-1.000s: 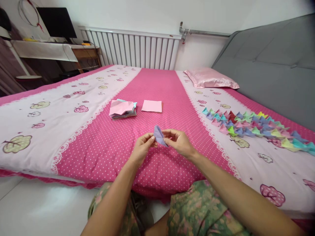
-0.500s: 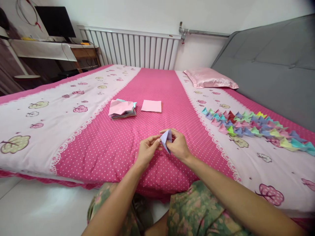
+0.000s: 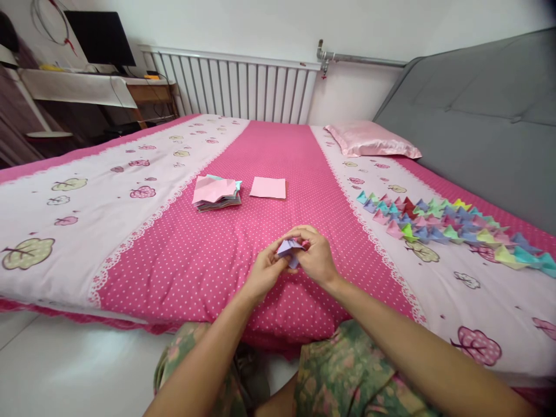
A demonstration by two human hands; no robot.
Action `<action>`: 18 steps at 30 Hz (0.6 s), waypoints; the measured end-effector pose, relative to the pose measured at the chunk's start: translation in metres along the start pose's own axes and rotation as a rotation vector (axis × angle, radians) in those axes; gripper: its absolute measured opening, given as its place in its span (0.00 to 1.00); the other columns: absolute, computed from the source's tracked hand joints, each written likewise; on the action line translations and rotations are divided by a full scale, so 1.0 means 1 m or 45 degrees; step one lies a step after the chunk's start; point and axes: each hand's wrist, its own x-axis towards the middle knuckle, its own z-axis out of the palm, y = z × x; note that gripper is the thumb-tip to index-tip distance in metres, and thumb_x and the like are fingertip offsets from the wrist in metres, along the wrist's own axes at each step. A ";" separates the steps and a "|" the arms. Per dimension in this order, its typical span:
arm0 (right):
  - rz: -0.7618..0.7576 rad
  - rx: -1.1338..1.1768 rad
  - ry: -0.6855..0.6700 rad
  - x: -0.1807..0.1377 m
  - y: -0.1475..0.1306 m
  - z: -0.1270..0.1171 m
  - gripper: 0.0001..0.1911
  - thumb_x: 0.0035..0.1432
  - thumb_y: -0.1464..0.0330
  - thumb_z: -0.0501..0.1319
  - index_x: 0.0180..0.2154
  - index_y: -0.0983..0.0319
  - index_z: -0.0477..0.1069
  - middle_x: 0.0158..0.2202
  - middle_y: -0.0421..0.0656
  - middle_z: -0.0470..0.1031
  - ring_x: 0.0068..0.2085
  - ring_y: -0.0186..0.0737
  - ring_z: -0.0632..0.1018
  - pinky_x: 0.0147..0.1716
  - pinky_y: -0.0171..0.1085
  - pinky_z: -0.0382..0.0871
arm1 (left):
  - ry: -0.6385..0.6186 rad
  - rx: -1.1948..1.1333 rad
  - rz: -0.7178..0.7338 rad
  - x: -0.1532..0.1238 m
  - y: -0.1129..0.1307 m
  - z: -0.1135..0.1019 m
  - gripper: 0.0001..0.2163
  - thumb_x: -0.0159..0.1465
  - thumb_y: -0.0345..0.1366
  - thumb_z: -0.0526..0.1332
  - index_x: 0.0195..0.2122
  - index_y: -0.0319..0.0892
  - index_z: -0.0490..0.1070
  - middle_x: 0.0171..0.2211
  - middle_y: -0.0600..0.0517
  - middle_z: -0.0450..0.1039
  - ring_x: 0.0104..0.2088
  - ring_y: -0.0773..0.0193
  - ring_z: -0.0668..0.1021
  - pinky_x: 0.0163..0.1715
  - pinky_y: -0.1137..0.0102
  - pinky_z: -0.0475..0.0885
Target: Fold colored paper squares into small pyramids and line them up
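A small folded piece of purple origami paper (image 3: 288, 249) is held between both hands, just above the pink dotted bedspread (image 3: 195, 266). My left hand (image 3: 266, 267) grips its left side, thumb in front and fingers behind. On the right side, my right hand (image 3: 316, 258) pinches the paper, and its fingers curl over the far side. Some fingertips are hidden behind the paper. Beyond the hands lie a neat stack of pink square paper (image 3: 268, 187) and a looser pile of creased paper (image 3: 215, 190) with a pink sheet on top.
Several rows of folded paper boats (image 3: 452, 234) in many colours stand on the bed at the right. A pink pillow (image 3: 371, 139) rests by the grey headboard (image 3: 473, 110). Behind the bed are a white radiator (image 3: 234, 87) and, at the left, a desk with a monitor (image 3: 101, 38).
The purple paper has turned from an upright triangle into a flatter, opened shape with a peak facing up. Both hands have shifted their grip around it. The piles have stayed put.
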 end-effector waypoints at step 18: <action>-0.093 0.008 -0.510 0.008 0.010 -0.015 0.15 0.58 0.63 0.51 0.47 0.52 0.69 0.59 0.42 0.55 0.57 0.44 0.59 0.54 0.48 0.51 | 0.066 -0.120 -0.050 0.001 0.011 -0.012 0.14 0.49 0.34 0.64 0.38 0.40 0.71 0.31 0.51 0.73 0.28 0.71 0.73 0.30 0.75 0.68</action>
